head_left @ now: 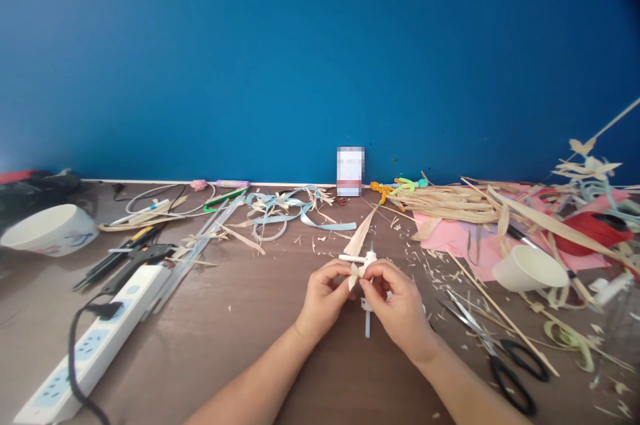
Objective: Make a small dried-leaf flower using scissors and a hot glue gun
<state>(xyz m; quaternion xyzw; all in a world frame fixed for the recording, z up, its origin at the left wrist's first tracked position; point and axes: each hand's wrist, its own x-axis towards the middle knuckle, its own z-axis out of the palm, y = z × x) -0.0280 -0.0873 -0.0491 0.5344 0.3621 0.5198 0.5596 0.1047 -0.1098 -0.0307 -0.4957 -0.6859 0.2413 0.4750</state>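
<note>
Brown table under a blue wall carries two white cups, one power strip and one pair of scissors. Both hands, left and right, pinch one small pale leaf piece at table centre; its long blade points up and away.

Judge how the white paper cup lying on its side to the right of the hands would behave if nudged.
The paper cup lies tipped over on the pink sheet, so it would probably roll in a curve, since it tapers. It looks thin-walled and empty, likely very light and easy to crush. The straw strips beside it might snag or stop it.
</note>
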